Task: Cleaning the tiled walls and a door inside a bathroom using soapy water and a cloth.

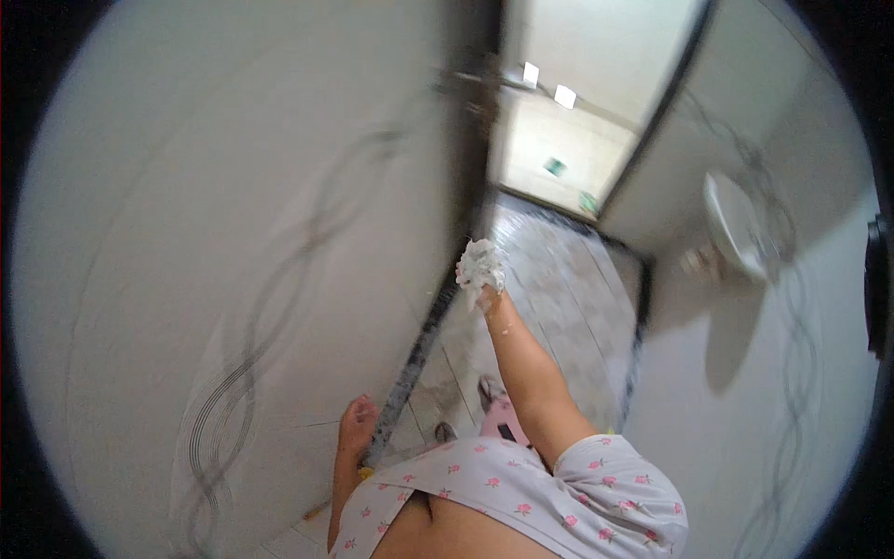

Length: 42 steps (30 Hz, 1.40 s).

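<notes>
My right arm reaches forward over the tiled floor. At its end, my right hand (480, 272) is largely covered by a wet, whitish clump (483, 264) that looks like foam or soaked cloth; the hand's grip is hidden under it. Low on the left, my left hand (360, 418) hangs beside the wall, its fingers loosely bent; the picture does not settle whether it holds anything. Below my right arm, a pink item (501, 419) shows in front of my flower-printed top.
A dark door frame (475, 140) stands ahead, beside a bright doorway. A white washbasin (733, 223) juts from the right wall. The grey floor tiles (559, 279) look wet. Black skirting (419, 356) runs along the left wall (209, 244), which bears wavy lines.
</notes>
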Each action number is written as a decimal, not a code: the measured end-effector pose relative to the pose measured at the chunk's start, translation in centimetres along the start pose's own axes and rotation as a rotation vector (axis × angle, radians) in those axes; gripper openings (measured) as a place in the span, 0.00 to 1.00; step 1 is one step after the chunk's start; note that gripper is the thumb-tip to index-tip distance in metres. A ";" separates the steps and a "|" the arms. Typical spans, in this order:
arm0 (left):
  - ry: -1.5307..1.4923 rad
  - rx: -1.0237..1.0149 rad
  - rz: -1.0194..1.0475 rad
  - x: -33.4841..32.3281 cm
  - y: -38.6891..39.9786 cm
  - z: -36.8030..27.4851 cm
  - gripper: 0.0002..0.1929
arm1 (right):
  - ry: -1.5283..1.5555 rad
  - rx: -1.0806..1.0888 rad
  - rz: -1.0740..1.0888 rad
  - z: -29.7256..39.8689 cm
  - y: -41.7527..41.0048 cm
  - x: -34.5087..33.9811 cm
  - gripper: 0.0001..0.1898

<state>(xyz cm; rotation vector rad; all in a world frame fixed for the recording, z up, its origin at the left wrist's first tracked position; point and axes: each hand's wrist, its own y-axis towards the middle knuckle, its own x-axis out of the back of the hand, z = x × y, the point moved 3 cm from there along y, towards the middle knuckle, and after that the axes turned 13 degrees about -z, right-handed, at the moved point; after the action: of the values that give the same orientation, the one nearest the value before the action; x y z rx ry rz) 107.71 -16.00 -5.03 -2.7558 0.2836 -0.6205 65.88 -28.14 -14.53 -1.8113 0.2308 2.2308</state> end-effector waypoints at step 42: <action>0.629 -0.251 0.609 -15.9 -1.1 -4.2 0.20 | 0.231 0.781 -1.376 10.1 -66.0 18.6 0.21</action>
<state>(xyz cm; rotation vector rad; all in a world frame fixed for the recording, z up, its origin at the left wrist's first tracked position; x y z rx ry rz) 91.90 -11.97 -7.14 -2.3880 1.3459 -1.3051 72.46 39.51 -27.98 -1.1208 -0.1019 0.7865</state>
